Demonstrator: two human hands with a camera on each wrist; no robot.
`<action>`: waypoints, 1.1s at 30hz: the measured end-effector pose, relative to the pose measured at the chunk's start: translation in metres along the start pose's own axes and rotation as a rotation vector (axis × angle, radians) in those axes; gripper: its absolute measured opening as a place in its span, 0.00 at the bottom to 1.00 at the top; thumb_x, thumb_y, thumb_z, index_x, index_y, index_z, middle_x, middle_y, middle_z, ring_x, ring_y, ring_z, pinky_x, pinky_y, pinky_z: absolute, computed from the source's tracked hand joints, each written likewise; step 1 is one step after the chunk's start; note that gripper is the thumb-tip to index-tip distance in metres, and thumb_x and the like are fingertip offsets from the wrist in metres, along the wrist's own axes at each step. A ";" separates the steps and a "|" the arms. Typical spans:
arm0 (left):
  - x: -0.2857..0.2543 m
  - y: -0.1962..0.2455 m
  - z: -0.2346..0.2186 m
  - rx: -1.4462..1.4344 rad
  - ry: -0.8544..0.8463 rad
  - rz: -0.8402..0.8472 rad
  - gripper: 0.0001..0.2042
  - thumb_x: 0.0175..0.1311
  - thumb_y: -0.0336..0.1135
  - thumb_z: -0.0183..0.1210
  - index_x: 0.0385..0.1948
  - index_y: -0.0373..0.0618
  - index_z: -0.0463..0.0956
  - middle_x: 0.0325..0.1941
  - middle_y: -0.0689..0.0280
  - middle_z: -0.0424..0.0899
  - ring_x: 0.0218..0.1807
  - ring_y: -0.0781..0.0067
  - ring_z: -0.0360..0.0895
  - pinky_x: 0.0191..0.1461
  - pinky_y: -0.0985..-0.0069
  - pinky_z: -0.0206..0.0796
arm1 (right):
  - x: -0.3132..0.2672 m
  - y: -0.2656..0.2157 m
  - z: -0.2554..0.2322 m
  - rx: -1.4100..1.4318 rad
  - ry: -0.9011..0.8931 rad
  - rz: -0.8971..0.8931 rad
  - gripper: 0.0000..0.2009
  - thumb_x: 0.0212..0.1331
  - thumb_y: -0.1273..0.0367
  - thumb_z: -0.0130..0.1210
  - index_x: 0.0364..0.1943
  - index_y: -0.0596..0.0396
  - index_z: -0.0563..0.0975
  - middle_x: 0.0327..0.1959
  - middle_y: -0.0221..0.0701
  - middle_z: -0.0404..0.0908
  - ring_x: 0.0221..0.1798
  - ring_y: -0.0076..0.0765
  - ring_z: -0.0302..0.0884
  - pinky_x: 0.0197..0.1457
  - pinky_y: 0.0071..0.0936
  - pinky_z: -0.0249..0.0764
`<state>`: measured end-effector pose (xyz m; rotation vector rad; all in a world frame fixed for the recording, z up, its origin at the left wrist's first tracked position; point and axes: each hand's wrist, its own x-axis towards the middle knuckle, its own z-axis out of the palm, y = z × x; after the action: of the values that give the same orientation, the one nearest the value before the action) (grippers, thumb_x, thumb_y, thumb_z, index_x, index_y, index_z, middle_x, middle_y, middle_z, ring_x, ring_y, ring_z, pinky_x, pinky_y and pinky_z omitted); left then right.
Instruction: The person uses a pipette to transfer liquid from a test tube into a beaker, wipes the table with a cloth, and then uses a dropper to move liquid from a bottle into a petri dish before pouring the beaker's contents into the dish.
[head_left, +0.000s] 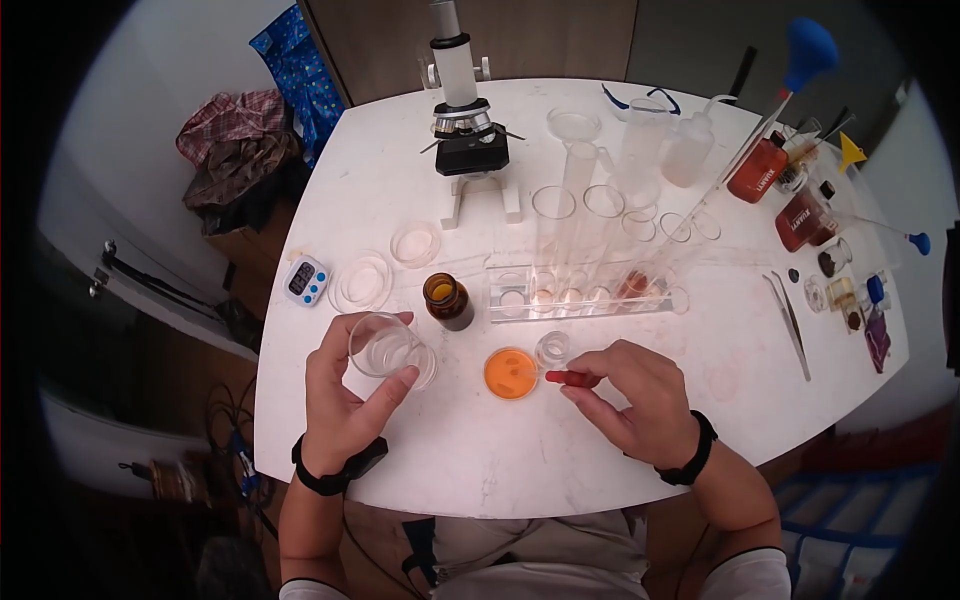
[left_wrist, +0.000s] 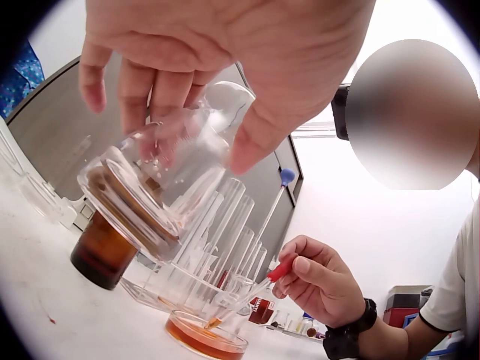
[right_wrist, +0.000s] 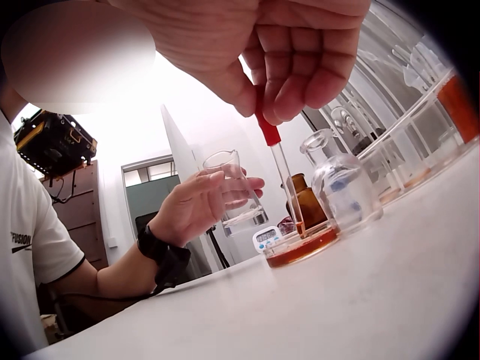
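Note:
My left hand (head_left: pixel 338 405) grips a clear glass beaker (left_wrist: pixel 161 176), tilted and raised over the left side of the table, with a little clear liquid at its bottom. Between thumb and fingers, my right hand (head_left: pixel 640 398) pinches the red bulb of a glass dropper (head_left: pixel 573 379). The dropper slants down, its tip at the orange liquid in a shallow petri dish (right_wrist: pixel 301 253). Just behind that dish stands a small clear glass flask (right_wrist: pixel 345 191). An open amber bottle (head_left: pixel 449 303) is upright between the beaker and the test tube rack (head_left: pixel 580 310).
Glass test tubes stand in the rack. Behind are a microscope (head_left: pixel 467 130) and a wash bottle (head_left: pixel 690 150). Clear petri dishes (head_left: pixel 362 282) and a timer (head_left: pixel 306 281) lie at the left. Tweezers (head_left: pixel 790 325) and red-brown bottles (head_left: pixel 760 168) are at the right.

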<state>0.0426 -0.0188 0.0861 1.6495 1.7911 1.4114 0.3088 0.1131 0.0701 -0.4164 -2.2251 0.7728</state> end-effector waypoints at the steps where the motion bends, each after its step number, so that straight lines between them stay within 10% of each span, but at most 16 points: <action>1: -0.002 -0.002 -0.003 -0.022 -0.007 -0.027 0.19 0.53 0.28 0.66 0.46 0.37 0.71 0.50 0.54 0.83 0.58 0.60 0.79 0.67 0.68 0.61 | 0.000 0.000 0.000 0.000 -0.004 -0.004 0.10 0.54 0.76 0.65 0.39 0.59 0.78 0.30 0.35 0.82 0.29 0.34 0.80 0.31 0.26 0.75; 33: 0.001 -0.019 -0.013 -0.039 -0.175 -0.220 0.24 0.52 0.31 0.65 0.53 0.41 0.69 0.59 0.56 0.78 0.67 0.61 0.70 0.73 0.63 0.52 | 0.000 -0.005 0.003 0.000 -0.081 0.014 0.11 0.52 0.79 0.64 0.41 0.60 0.78 0.32 0.36 0.82 0.31 0.32 0.83 0.35 0.24 0.78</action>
<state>0.0217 -0.0204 0.0768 1.4563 1.7713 1.1629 0.3064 0.1087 0.0719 -0.4070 -2.2996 0.8102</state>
